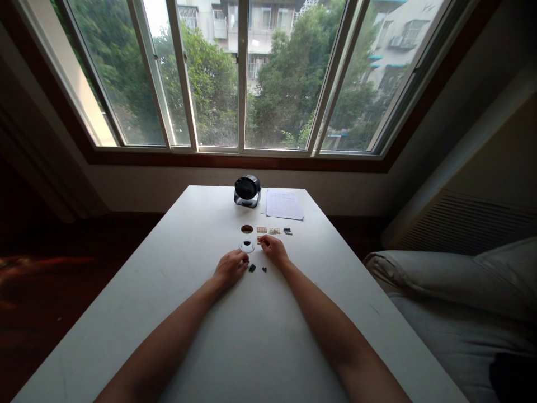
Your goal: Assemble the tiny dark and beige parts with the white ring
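My left hand (231, 266) rests on the white table with its fingers curled together; a tiny dark bit shows at the fingertips, too small to name. Just right of it lie a small dark cluster of parts (252, 268) and a smaller dark piece (264, 270). Ahead of those fingers sits a white round ring-shaped part (246, 247) with a dark centre. My right hand (273, 249) is closed in a pinch at a small tan piece (259, 240), mostly covered by the fingers. Whether the piece is gripped or only touched is unclear.
Beyond the hands are a brown disc (247, 229), a tan studded block (262, 229), pale pieces (274, 230) and grey pieces (287, 231). A black fan (247, 190) and printed sheets (284, 205) stand farther back on the white table (168, 268). A sofa (440, 291) is at right.
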A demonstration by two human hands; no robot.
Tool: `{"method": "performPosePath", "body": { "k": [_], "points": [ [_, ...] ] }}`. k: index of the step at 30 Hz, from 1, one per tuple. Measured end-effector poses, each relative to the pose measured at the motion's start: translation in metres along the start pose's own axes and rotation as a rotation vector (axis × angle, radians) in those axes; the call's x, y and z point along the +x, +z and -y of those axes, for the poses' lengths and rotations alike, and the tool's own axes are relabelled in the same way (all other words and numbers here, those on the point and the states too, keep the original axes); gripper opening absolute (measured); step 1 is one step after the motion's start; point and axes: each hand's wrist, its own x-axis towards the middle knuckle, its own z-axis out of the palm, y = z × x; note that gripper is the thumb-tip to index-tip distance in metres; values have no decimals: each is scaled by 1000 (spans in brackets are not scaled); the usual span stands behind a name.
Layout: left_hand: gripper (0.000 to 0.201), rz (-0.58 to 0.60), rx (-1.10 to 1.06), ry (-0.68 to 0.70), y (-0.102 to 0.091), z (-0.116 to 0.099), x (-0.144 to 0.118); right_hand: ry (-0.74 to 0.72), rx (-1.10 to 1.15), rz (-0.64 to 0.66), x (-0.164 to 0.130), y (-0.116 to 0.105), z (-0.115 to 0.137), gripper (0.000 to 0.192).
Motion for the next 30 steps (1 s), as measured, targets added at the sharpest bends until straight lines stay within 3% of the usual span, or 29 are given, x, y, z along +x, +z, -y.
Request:
{"method": "performPosePath", "body": {
  "k": [30],
  "points": [
    [10, 3, -82, -26, 1, 3, 1, 5, -8, 6, -1, -1, 0, 15]
  ]
}}
